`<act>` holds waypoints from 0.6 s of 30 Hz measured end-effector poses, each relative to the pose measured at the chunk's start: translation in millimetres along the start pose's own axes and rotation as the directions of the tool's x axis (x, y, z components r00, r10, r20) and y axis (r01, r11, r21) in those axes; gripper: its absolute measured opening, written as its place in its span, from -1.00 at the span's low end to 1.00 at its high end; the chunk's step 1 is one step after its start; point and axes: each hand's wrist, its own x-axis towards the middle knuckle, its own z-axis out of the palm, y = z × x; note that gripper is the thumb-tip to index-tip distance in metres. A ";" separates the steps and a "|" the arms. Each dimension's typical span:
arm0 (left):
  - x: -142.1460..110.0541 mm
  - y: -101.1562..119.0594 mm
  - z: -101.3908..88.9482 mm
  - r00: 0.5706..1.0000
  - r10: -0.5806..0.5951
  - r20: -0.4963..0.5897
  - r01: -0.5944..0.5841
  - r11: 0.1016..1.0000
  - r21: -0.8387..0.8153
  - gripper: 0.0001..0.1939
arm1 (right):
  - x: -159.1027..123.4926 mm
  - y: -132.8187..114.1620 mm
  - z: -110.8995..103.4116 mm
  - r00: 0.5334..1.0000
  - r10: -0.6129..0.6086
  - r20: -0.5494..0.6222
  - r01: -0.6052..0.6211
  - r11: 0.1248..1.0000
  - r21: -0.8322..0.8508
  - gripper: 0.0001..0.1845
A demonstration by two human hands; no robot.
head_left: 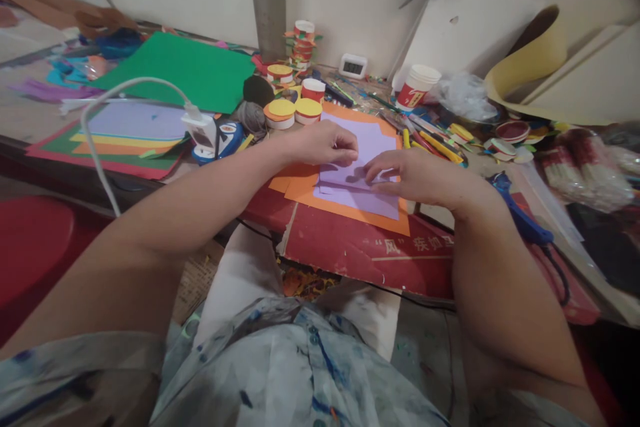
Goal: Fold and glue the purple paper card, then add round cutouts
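Note:
Sheets of light purple paper (373,136) lie on orange paper (400,222) in front of me, and a purple piece on top has an edge along its lower side. Over the left part of the purple paper is my left hand (323,142), its fingers curled and the thumb and fingertips pressed together. I cannot make out what, if anything, is in that pinch. My right hand (417,176) is at the right side of the purple paper, fingers apart and bent down toward it, with nothing visible held. Its fingertips are close to the paper; contact is unclear.
Under the paper is a red board (345,247). Small drums with yellow tops (280,108) stand behind my left hand. Cutters and pens (435,140) lie to the right, near a blue glue gun (520,210). At left are a green sheet (185,70) and a white cable (95,140).

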 end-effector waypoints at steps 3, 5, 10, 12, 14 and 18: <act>-0.3 -0.5 0.2 1.000 0.009 0.009 -0.009 1.000 0.007 -0.72 | -0.6 -2.5 -0.8 0.998 0.053 -0.025 -0.053 0.999 -0.001 -0.78; -1.5 0.4 0.3 1.000 -0.004 0.009 0.004 1.000 -0.003 -0.63 | -1.0 -5.3 -2.3 0.994 0.090 -0.056 -0.091 0.996 -0.021 -0.78; -5.2 2.7 -3.7 0.995 -0.094 -0.041 0.091 0.994 -0.060 -0.23 | -0.6 -13.4 -6.5 0.970 0.155 -0.187 -0.175 0.980 -0.095 -0.75; -5.3 2.1 -7.2 0.993 -0.111 -0.029 0.111 0.993 -0.028 -0.19 | 0.4 -14.7 -5.7 0.955 0.166 -0.246 -0.197 0.975 -0.106 -0.74; -4.8 1.2 -10.3 0.995 -0.097 0.008 0.097 0.995 0.009 -0.27 | 1.9 -13.9 -3.1 0.938 0.173 -0.300 -0.213 0.972 -0.104 -0.75; -4.2 0.5 -12.7 0.994 -0.091 0.060 0.088 0.995 0.046 -0.58 | 6.0 -7.4 3.0 0.914 0.173 -0.367 -0.213 0.974 -0.072 -0.77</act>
